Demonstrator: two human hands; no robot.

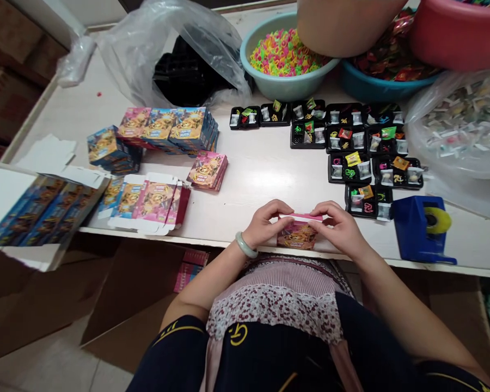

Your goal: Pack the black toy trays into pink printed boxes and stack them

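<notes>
A small pink printed box (pixel 299 233) is held at the table's near edge between both hands. My left hand (pixel 264 223), with a pale green bangle on the wrist, grips its left end. My right hand (pixel 340 227) grips its right end, fingers curled over the top flap. Several black trays (pixel 353 166) filled with small wrapped sweets and coloured trinkets lie beyond the right hand.
A blue tape dispenser (pixel 422 228) stands to the right. Flat unfolded box blanks (pixel 147 201) and stacked finished boxes (pixel 175 128) lie left. Basins of coloured rings (pixel 286 54) and sweets (pixel 386 62), plus plastic bags (pixel 175 54), line the far edge. A carton of boxes (pixel 32 212) sits far left.
</notes>
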